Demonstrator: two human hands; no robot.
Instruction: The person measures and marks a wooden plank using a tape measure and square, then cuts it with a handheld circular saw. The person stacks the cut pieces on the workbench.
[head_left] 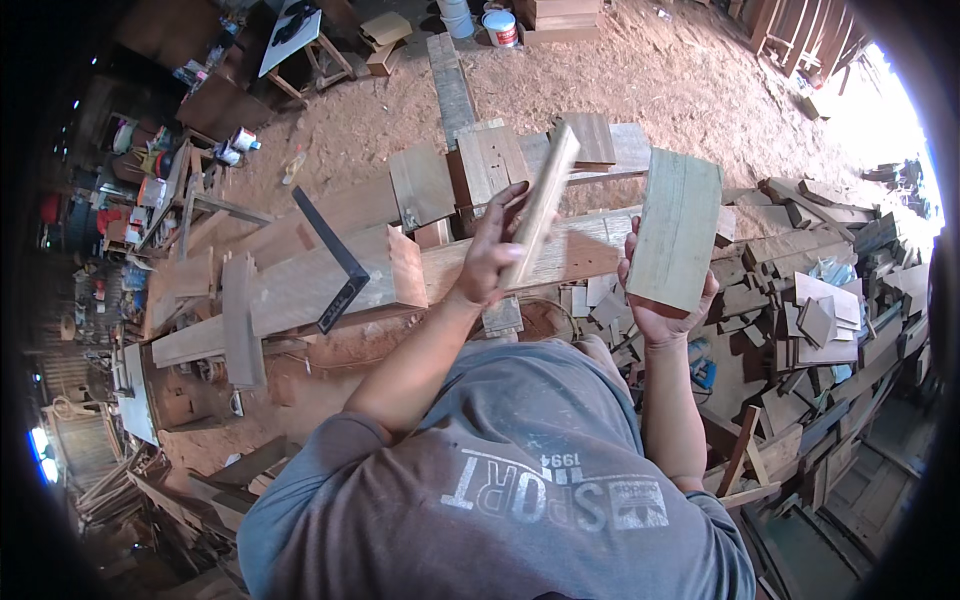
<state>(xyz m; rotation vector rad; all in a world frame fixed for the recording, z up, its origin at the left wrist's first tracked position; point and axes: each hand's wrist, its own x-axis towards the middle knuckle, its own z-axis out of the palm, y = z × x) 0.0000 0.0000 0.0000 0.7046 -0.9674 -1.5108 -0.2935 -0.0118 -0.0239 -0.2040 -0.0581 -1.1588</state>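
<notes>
A short-sleeved shirt (540,410), grey-blue with a browner tinge at lower left, filled the bottom centre. Worn, pale block lettering (520,495) crossed it upside down, beside a small pale square badge (640,504) at lower right. The left hand (484,258) and right hand (655,322) were bare.

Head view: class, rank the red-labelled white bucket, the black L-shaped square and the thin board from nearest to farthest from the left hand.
1. Thin board: in the left hand.
2. Black L-shaped square: off to its left.
3. White bucket: far ahead.
</notes>
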